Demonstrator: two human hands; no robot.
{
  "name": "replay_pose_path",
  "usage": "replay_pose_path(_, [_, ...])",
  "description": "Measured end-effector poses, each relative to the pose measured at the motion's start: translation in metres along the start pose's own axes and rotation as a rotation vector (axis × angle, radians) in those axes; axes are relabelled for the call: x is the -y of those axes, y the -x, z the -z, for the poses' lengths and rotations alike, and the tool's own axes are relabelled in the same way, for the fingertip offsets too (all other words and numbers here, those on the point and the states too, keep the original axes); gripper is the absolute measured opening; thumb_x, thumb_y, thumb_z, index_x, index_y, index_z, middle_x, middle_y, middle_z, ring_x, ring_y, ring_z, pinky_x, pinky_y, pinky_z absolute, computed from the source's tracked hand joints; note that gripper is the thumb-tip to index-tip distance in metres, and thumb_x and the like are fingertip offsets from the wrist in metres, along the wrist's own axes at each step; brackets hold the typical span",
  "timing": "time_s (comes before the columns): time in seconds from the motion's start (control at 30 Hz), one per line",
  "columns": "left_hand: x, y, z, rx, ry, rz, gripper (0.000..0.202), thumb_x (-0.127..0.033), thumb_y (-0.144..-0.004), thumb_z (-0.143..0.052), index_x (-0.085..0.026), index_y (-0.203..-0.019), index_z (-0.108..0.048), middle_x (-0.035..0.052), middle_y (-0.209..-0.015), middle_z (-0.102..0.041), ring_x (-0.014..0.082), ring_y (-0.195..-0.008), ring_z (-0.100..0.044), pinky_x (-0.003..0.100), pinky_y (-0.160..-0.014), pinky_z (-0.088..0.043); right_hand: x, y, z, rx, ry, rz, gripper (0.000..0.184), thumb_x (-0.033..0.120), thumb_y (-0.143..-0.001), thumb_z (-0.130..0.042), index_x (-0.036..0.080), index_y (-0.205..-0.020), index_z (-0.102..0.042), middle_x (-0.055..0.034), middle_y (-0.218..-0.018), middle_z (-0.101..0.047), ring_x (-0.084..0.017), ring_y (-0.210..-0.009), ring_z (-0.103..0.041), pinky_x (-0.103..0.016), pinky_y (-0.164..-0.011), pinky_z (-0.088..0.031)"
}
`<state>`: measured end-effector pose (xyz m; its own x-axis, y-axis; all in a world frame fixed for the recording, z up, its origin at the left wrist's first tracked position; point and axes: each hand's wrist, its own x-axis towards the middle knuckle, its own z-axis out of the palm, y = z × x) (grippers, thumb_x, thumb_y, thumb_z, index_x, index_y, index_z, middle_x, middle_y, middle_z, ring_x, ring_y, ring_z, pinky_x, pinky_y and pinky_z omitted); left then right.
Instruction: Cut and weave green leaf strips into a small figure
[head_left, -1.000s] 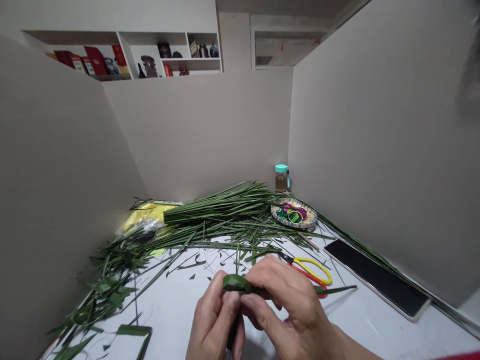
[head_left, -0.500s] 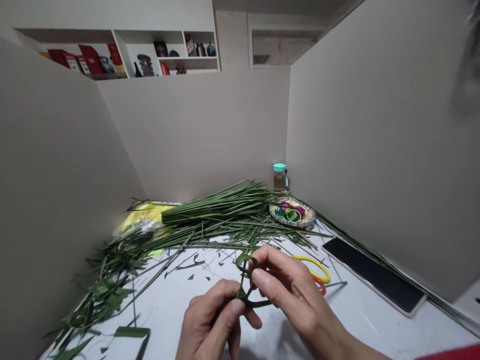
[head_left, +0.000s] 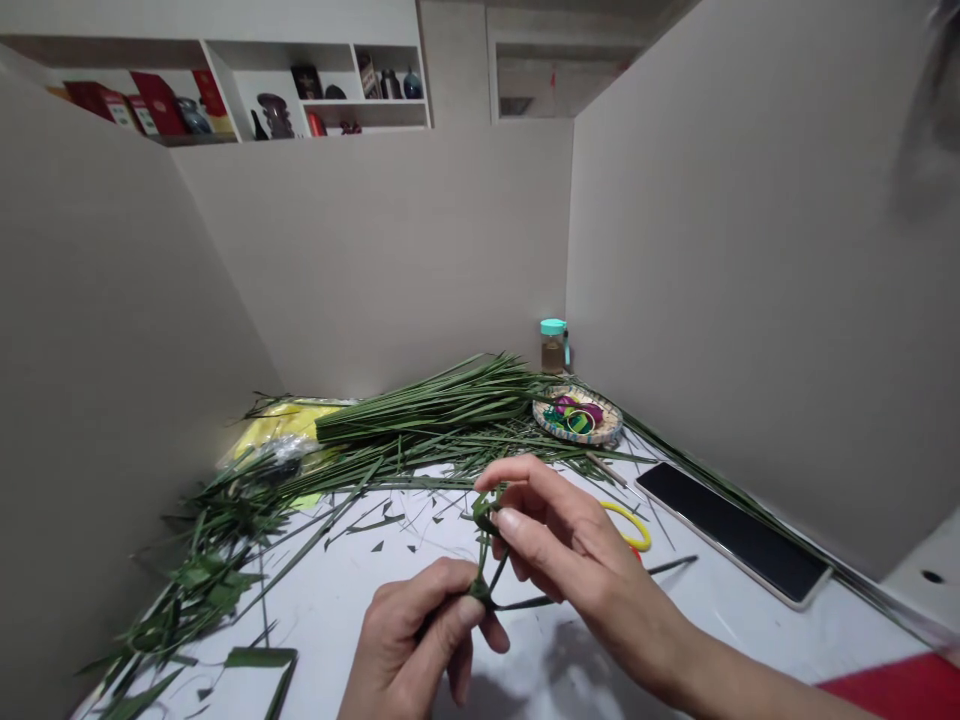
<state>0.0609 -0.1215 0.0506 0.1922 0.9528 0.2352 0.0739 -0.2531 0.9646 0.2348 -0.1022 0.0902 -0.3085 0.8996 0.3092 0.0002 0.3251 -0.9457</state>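
**Speaker 1:** Where's the woven leaf strip (head_left: pixel 484 590)?

**Speaker 2:** Held up between the 2 hands, above the worktop (head_left: pixel 315 610), with its lower end nearer the left hand (head_left: pixel 409 625), whose fingers (head_left: pixel 469 612) pinch it tight.

**Speaker 1:** And the right hand (head_left: pixel 559 530)?

**Speaker 2:** Its fingers (head_left: pixel 510 520) close narrowly on the upper loop. The piece's long axis runs roughly up and down, and 1 thin tail (head_left: pixel 529 604) trails off to the right (past the right wrist's shadow).

**Speaker 1:** Room to move?

**Speaker 2:** Plenty of open worktop to the left and below. To the right, yellow-handled scissors (head_left: pixel 626 525) sit partly hidden behind the right hand, and the leaf bundle (head_left: pixel 420 420) lies well ahead.
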Motion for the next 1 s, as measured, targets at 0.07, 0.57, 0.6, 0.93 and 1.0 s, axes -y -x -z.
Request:
replay_pose_path(0.07, [0.003, -0.001, 0.003, 0.038, -0.018, -0.001, 0.026, -0.040, -0.090, -0.063, -0.020, -0.079, -0.075, 0.0034, -0.066, -0.072, 0.0081, -0.041, -0.051, 0.019, -0.046, -0.043, 0.000, -0.001, 0.003, 0.010, 0.024, 0.007, 0.014, 0.024, -0.095, -0.047, 0.024, -0.101, -0.059, 0.0040, -0.073, -0.052, -0.010, -0.062, -0.044, -0.021, -0.053, -0.036])
replay_pose_path(0.57, [0.007, -0.005, 0.006, 0.119, 0.169, 0.164, 0.035, -0.049, -0.083, -0.071, -0.015, -0.073, -0.072, 0.0067, -0.063, -0.073, 0.0086, -0.040, -0.051, 0.020, -0.044, -0.035, -0.006, -0.024, 0.033, 0.447, -0.269, -0.212, 0.021, 0.035, -0.091, -0.060, 0.017, -0.100, -0.066, 0.0001, -0.076, -0.060, -0.008, -0.058, -0.051, -0.017, -0.047, -0.033])
replay_pose_path(0.6, [0.008, -0.005, 0.006, 0.126, 0.196, 0.175, 0.036, -0.049, -0.082, -0.071, -0.015, -0.073, -0.071, 0.0070, -0.063, -0.074, 0.0084, -0.039, -0.051, 0.020, -0.044, -0.035, -0.008, -0.024, 0.032, 0.465, -0.284, -0.201, 0.024, 0.037, -0.095, -0.057, 0.019, -0.108, -0.066, -0.0008, -0.082, -0.062, -0.008, -0.060, -0.053, -0.017, -0.047, -0.034])
replay_pose_path(0.93, [0.013, -0.002, 0.006, 0.047, 0.230, 0.115, 0.028, -0.042, -0.088, -0.067, -0.015, -0.080, -0.070, 0.0055, -0.066, -0.074, 0.0077, -0.040, -0.051, 0.021, -0.046, -0.037, -0.022, -0.015, 0.015, 0.313, -0.135, -0.033, 0.038, 0.046, -0.100, -0.046, 0.025, -0.125, -0.066, 0.0025, -0.073, -0.049, -0.009, -0.057, -0.034, -0.021, -0.050, -0.028])
replay_pose_path(1.0, [0.014, -0.002, 0.006, 0.026, 0.269, 0.122, 0.027, -0.042, -0.087, -0.068, -0.015, -0.081, -0.071, 0.0052, -0.066, -0.074, 0.0076, -0.040, -0.051, 0.020, -0.046, -0.037, -0.023, -0.012, 0.013, 0.271, -0.081, 0.029, 0.037, 0.043, -0.101, -0.043, 0.023, -0.121, -0.067, -0.0003, -0.081, -0.056, -0.011, -0.062, -0.042, -0.022, -0.053, -0.033])
